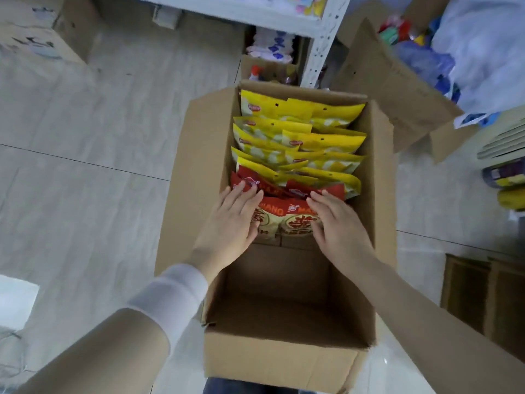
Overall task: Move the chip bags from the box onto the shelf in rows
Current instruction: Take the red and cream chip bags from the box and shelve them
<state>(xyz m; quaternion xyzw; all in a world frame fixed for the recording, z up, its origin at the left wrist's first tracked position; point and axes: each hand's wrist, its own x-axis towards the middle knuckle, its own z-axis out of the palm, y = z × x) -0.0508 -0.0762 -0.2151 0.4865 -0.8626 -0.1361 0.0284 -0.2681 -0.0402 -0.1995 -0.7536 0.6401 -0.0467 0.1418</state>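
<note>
left hand and right hand lie flat, fingers straight, on the red chip bags standing in the box before yellow bags. these look light, puffy, slippery and crushable; best taken by their sides, gently.

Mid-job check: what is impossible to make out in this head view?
Shelf: head view, top edge cuts it off; free row space unseen.
Red chip bags: head view, left hand and right hand cover them; count unclear.
Yellow chip bags: head view, they overlap; number unclear.
Box: head view, floor under the bags hidden by them.
</note>
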